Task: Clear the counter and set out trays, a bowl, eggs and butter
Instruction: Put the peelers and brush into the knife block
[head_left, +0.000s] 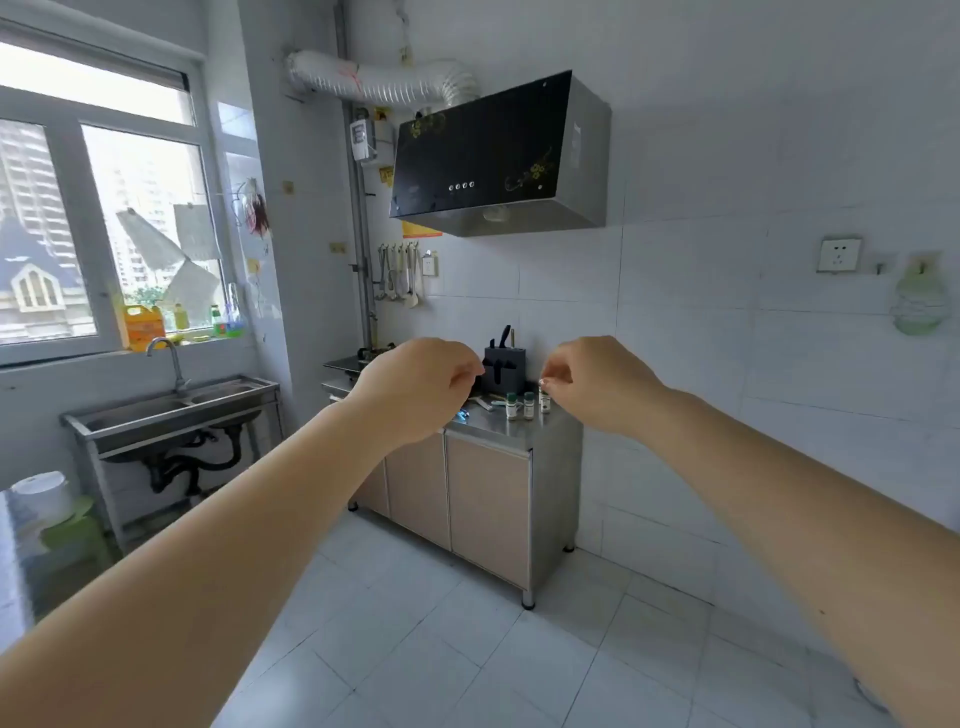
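Note:
A steel counter (493, 427) on beige cabinet doors stands against the tiled far wall, some distance ahead of me. On it sit a dark knife block (503, 371), three small white bottles (528, 405) and a few small items near its left side. Both arms are stretched forward at counter height. My left hand (415, 387) and my right hand (597, 382) hang in the air in front of the counter, fingers curled with fingertips pinched, nothing visibly held. My left hand covers the counter's left part. No trays, bowl, eggs or butter are in sight.
A black range hood (493, 156) hangs above the counter. A steel double sink (171, 410) with a tap stands at the left under the window. A white bucket on a green stool (57, 514) is at the far left. White tiled floor lies between me and the cabinet.

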